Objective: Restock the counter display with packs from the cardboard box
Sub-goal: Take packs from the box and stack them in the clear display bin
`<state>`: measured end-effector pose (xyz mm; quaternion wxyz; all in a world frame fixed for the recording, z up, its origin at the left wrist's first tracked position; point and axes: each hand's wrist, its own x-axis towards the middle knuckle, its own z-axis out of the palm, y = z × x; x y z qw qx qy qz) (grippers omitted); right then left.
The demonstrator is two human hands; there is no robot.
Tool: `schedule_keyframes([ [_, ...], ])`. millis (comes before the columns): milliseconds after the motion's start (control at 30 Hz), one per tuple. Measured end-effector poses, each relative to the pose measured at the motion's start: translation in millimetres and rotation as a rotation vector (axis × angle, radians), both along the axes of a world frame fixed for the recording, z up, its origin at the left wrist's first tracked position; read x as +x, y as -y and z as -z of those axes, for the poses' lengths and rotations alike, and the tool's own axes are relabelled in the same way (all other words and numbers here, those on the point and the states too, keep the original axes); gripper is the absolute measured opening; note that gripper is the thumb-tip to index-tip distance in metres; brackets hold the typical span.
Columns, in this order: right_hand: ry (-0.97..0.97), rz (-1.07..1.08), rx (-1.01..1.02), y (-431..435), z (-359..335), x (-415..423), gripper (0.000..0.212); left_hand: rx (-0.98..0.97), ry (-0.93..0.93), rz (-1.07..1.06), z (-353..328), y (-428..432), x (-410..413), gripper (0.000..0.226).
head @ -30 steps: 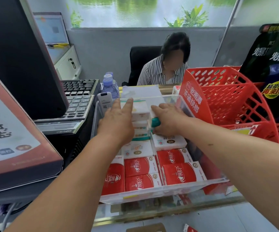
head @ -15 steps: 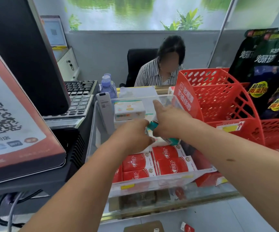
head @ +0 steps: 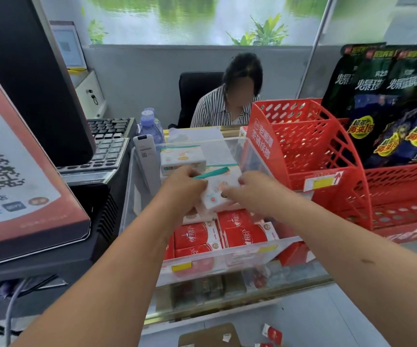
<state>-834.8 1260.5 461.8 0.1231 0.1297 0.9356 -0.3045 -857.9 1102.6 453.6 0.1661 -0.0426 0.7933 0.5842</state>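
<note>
A clear acrylic display (head: 227,256) stands on the glass counter, holding rows of red packs (head: 245,236) in front and white packs behind. My left hand (head: 182,189) and my right hand (head: 255,191) both grip a tilted white pack with a teal stripe (head: 218,189), lifted over the middle of the display. Another white pack (head: 182,159) lies at the display's back left. A corner of the cardboard box (head: 210,335) shows at the bottom edge.
A red perforated rack (head: 310,136) stands right of the display, with dark snack bags (head: 397,96) behind. On the left are a QR sign (head: 14,171), a monitor, a keyboard (head: 109,149) and water bottles (head: 149,126). A person in a striped shirt (head: 217,108) sits behind the counter.
Both hands drew back from the rear of the display toward its middle. A white pack with a teal stripe has come up tilted between them. The camera shifted a little right.
</note>
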Motion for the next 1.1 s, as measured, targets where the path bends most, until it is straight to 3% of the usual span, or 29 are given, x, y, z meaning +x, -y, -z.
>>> schedule_keyframes([
  [67, -0.204, -0.297, 0.289, -3, 0, 8, 0.059, 0.001, 0.027, 0.003, -1, -2, -1, 0.010],
  [133, -0.275, -0.521, 0.400, -4, 3, 13, 0.078, 0.026, 0.043, 0.015, 1, -6, -3, 0.013],
  [200, -0.294, -0.592, 0.561, -3, 11, 12, 0.090, 0.041, 0.042, 0.049, 2, -13, -4, 0.015],
  [300, -0.375, -0.596, 0.722, -2, 21, 6, 0.089, 0.073, 0.051, 0.077, 4, -22, -8, 0.014],
  [367, -0.369, -0.577, 0.752, -4, 24, 0, 0.086, 0.039, 0.038, 0.057, 9, -26, -12, 0.033],
  [433, -0.347, -0.554, 0.799, -5, 26, -8, 0.085, -0.130, -0.075, 0.093, 11, -23, -13, 0.048],
  [533, -0.325, -0.504, 0.839, -4, 27, -31, 0.088, -0.345, -0.220, 0.123, 10, -14, -11, 0.042],
  [633, -0.286, -0.439, 0.837, -3, 32, -57, 0.097, -0.426, -0.208, 0.148, 10, -4, -9, 0.041],
  [767, -0.257, -0.445, 0.823, -5, 39, -59, 0.083, -0.514, -0.204, 0.187, 6, 7, -6, 0.035],
  [867, -0.244, -0.440, 0.766, -4, 43, -52, 0.070, -0.720, -0.421, 0.010, 7, 15, -5, 0.022],
  [933, -0.233, -0.429, 0.732, -4, 45, -52, 0.071, -0.777, -0.512, -0.140, 9, 20, -12, 0.027],
  [1000, -0.222, -0.424, 0.717, -3, 46, -55, 0.074, -0.608, -0.339, -0.226, 8, 22, -26, 0.043],
  [1100, -0.201, -0.409, 0.709, -1, 45, -57, 0.079, -0.160, 0.046, -0.245, 12, 20, -40, 0.056],
])
